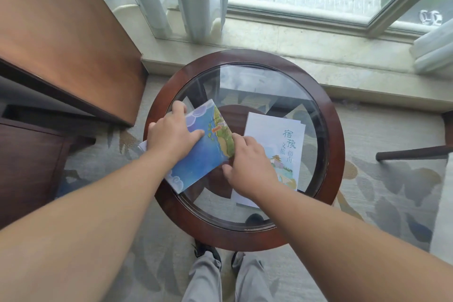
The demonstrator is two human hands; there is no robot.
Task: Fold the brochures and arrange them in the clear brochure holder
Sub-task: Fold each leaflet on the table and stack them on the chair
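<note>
A glossy blue brochure (208,154), folded to a rectangle, lies tilted at centre left on the round glass-topped table (331,115) with its dark wood rim. The left hand (171,135) presses flat on it, fingers spread. The right hand (250,162) sits knuckles-up at its right edge; whether it pinches cannot be told. White brochures (272,125) lie at centre right.

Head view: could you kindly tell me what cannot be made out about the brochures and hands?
Head view:
Blue brochure: left part hidden under left hand.
White brochure: lower corner covered by right hand; small print blurred.
Right fingers: pinching or pressing, hidden by the hand itself.
</note>
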